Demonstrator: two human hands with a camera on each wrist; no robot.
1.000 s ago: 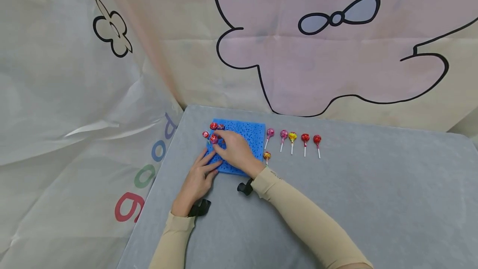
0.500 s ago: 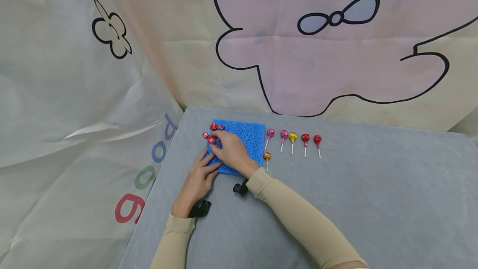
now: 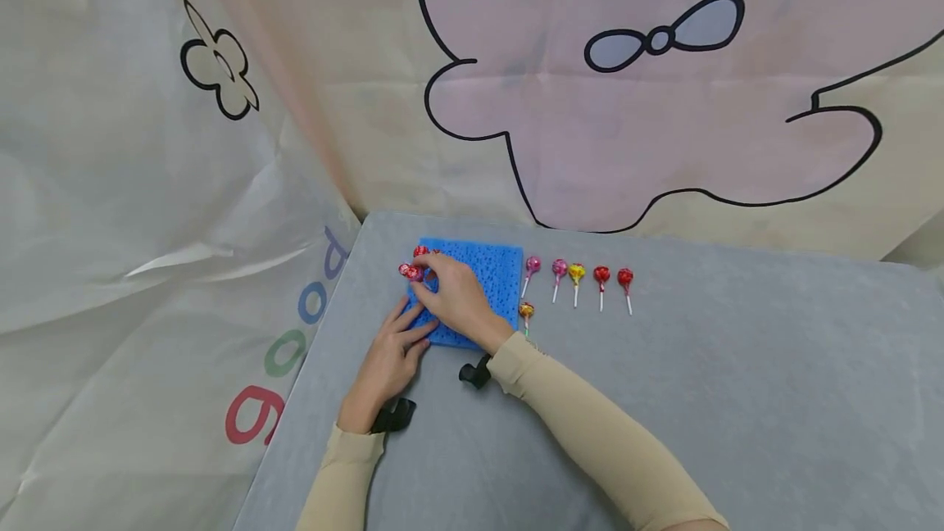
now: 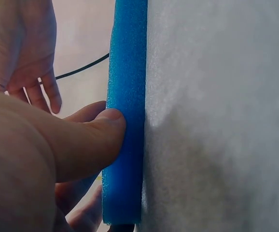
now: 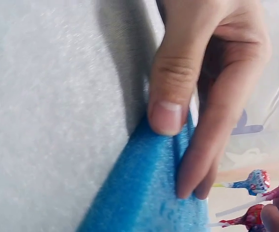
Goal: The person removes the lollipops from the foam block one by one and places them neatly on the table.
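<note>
At centre left of the head view, a square blue foam pad [image 3: 487,277] lies on the grey bench [image 3: 701,400]. Left hand [image 3: 387,363] clamps the pad's near corner, thumb against its edge. Right hand [image 3: 457,297] pinches a red-wrapped lollipop [image 3: 413,272] at the pad's upper left corner.
</note>
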